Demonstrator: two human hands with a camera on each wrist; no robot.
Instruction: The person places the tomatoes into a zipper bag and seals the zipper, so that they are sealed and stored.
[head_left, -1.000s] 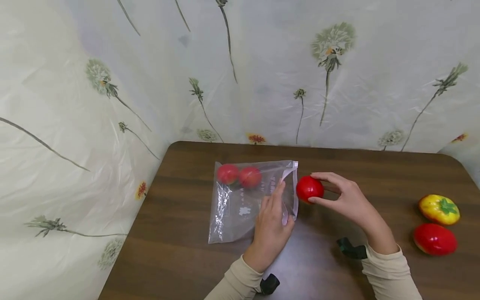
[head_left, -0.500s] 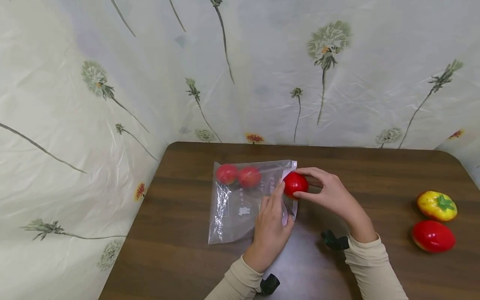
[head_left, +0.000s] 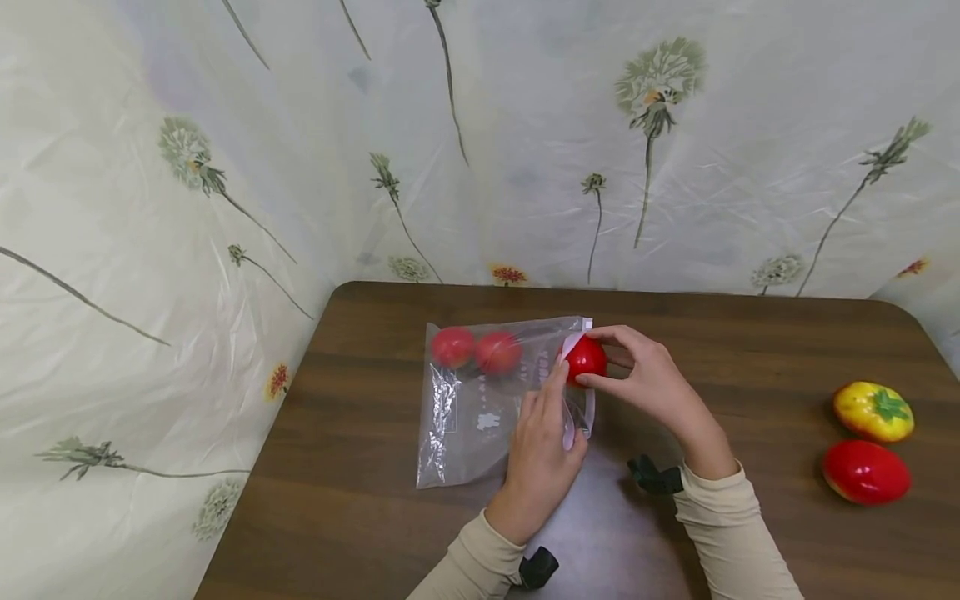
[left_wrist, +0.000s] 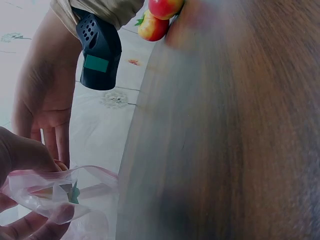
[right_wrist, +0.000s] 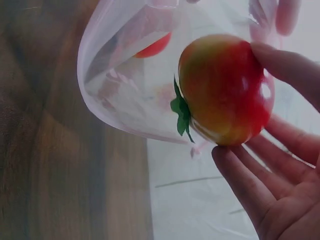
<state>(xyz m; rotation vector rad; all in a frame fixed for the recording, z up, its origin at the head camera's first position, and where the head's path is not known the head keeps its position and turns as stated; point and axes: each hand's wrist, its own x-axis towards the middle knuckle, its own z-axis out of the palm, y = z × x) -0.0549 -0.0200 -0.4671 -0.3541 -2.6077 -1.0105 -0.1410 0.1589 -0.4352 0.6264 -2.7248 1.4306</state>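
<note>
Head view shows a clear bag [head_left: 465,425] lying on the counter [head_left: 337,508], with two red fruits [head_left: 453,347] inside it. Your right grip [head_left: 654,379] pinches a third red fruit [head_left: 587,360] at the open mouth [head_left: 590,408] of this bag, its green leaf [right_wrist: 181,112] turned toward the inside. Your left grip [head_left: 540,450] is spread and touches the mouth. Two other fruits [head_left: 866,472] lie outside, well apart from it.

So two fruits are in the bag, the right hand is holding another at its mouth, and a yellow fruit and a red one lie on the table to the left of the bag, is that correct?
Only the side is wrong: the head view shows the yellow fruit and loose red fruit on the table to the right of the bag. The rest holds.
</note>
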